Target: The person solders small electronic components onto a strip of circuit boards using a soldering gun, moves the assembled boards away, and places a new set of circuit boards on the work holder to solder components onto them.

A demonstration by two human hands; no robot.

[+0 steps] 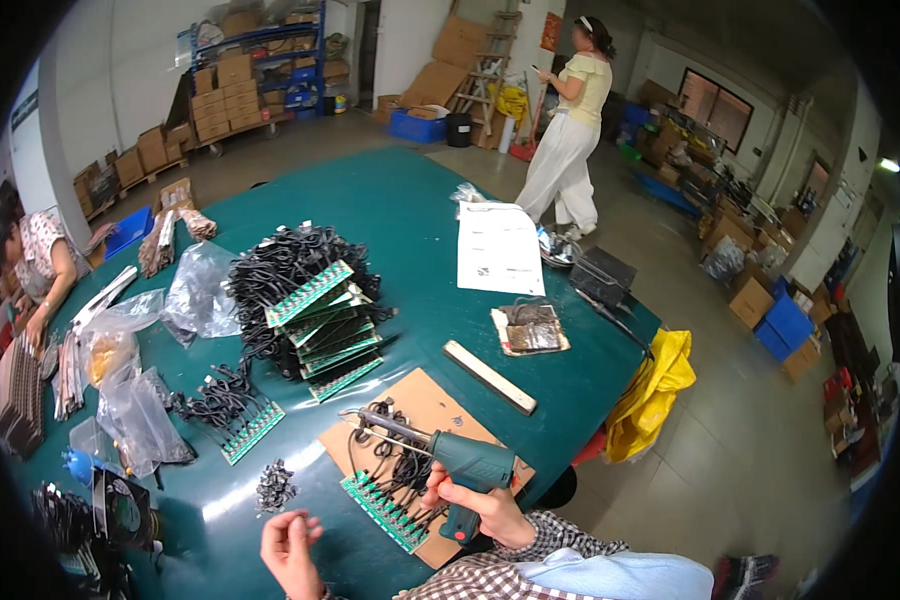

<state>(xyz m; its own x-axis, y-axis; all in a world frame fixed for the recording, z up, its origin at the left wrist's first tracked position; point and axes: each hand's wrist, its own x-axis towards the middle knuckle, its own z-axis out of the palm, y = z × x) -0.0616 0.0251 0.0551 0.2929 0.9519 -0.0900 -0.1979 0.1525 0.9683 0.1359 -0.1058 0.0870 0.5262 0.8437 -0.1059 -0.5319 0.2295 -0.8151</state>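
My right hand (498,512) grips a dark green soldering gun (473,461) by its handle, its long metal tip pointing left above a cardboard sheet (417,388). Under the gun, a strip of green circuit boards (385,512) lies on the cardboard with black cables (400,462) running from it. My left hand (292,553) hovers left of the strip, its fingers curled together; whatever they hold, if anything, is hidden. Just beyond it sits a small pile of black parts (276,487). Farther left rests another board strip (254,433) with bundled black cables.
A tall stack of cabled boards (310,300) stands mid-table. Plastic bags (140,425) lie left; a white bar (490,377), a paper sheet (500,250) and a black box (604,275) lie right. One person (42,262) works at the left; another (573,120) stands beyond the table.
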